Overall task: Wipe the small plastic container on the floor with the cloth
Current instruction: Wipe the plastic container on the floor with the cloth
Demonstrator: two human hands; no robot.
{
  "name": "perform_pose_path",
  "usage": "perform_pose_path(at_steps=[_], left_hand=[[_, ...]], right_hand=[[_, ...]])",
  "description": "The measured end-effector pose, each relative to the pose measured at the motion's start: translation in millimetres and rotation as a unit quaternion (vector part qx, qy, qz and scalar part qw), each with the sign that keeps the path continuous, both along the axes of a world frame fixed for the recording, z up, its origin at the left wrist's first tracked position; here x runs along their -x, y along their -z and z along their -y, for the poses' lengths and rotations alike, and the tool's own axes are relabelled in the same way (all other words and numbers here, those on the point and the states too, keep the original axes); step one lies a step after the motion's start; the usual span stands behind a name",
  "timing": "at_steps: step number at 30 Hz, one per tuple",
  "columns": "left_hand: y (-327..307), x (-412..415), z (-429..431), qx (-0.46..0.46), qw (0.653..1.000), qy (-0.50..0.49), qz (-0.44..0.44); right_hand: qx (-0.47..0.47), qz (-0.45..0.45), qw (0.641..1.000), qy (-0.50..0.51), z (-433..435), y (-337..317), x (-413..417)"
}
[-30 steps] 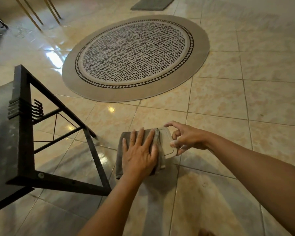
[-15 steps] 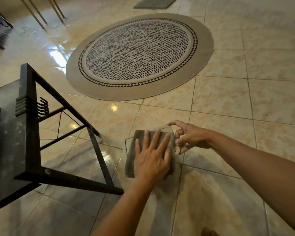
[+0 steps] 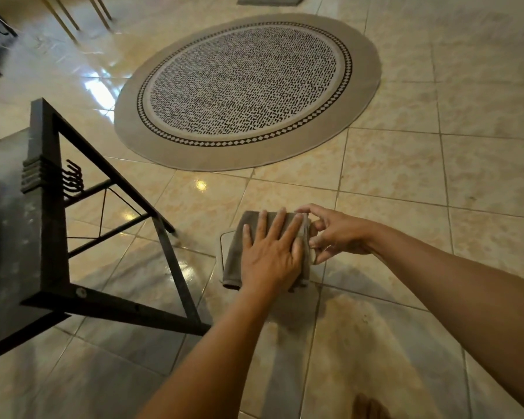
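Observation:
A small flat clear plastic container point(image 3: 226, 241) lies on the tiled floor, mostly covered by a folded grey-brown cloth point(image 3: 235, 258). Only its left edge and corner show past the cloth. My left hand point(image 3: 270, 255) lies flat on the cloth with fingers spread, pressing it down onto the container. My right hand point(image 3: 335, 232) pinches the container's right edge with thumb and fingers, holding it in place.
A black metal-framed table point(image 3: 49, 189) stands at the left, one leg reaching the floor close to the cloth. A round patterned rug point(image 3: 248, 89) lies beyond. A grey mat point(image 3: 270, 0) sits at the top edge. Thin gold chair legs point(image 3: 70, 13) show at the top left.
My left hand has slid the cloth to the right across the container, uncovering its left edge. My right hand has kept its hold on the right edge.

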State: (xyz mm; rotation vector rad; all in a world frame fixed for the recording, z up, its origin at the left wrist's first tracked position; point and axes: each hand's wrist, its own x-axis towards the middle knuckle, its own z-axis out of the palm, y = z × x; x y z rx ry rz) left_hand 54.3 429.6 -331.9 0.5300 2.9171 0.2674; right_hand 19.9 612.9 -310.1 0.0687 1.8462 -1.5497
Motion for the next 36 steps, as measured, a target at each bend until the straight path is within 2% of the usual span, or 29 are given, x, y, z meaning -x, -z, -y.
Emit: perform_pose_path(at_steps=[5, 8, 11, 16, 19, 22, 28, 33, 36], left_hand=[[0, -9, 28, 0.012, 0.994, -0.111, 0.002], [1, -30, 11, 0.008, 0.999, -0.044, 0.007], [1, -9, -1, -0.005, 1.000, -0.005, -0.005], [4, 0, 25, 0.018, 0.993, -0.113, 0.002], [1, -28, 17, 0.016, 0.997, -0.078, 0.005], [3, -22, 3, 0.015, 0.999, -0.042, -0.002], [4, -9, 26, 0.017, 0.994, -0.104, -0.001], [3, -10, 4, 0.000, 1.000, -0.014, -0.001], [1, 8, 11, 0.006, 0.999, -0.044, -0.005]], right_hand=[[-0.003, 0.002, 1.000, 0.015, -1, 1, -1], [-0.007, 0.004, 1.000, 0.001, 0, 0, 0], [-0.006, 0.003, 1.000, 0.001, 3, -1, 0], [-0.027, -0.005, 0.999, 0.021, 4, -1, -2], [-0.033, -0.011, 0.999, 0.008, 5, -2, -1], [-0.037, -0.023, 0.999, -0.007, 7, -2, 0], [-0.043, -0.025, 0.999, 0.004, 7, -4, 0], [-0.030, -0.018, 0.999, -0.007, 7, -4, 1], [-0.031, -0.022, 0.999, 0.008, 7, -2, 2]])
